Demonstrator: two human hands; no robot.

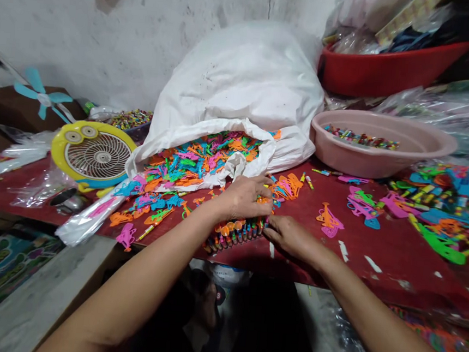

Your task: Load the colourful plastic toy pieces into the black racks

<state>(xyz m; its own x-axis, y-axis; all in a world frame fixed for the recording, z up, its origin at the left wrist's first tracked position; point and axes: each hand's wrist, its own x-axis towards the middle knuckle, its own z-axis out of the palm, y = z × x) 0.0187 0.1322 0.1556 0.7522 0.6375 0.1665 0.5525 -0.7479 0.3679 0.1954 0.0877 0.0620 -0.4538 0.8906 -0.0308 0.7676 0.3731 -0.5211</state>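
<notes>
Right now, the left hand (pixel 243 198) curls over some orange plastic pieces (pixel 262 200), its grip hard to make out, while the half-open right hand (pixel 290 237) presses against a packed row of small plastic tubes (pixel 233 236) on the red table (pixel 379 254), near a white sack (pixel 242 83) of colored shapes (pixel 202 165).

between the left hand (pixel 244 198) and right hand (pixel 290 238), a row of glossy, smooth plastic tubes (pixel 235 233). beyond the grip, a matt white plastic sack (pixel 235 77), softly creased, and shiny plastic toy pieces (pixel 200 162). right of the grip, a smooth, dull pink plastic basin (pixel 377 161). beneath it all, a scuffed, faintly glossy red tabletop (pixel 379 254).
</notes>
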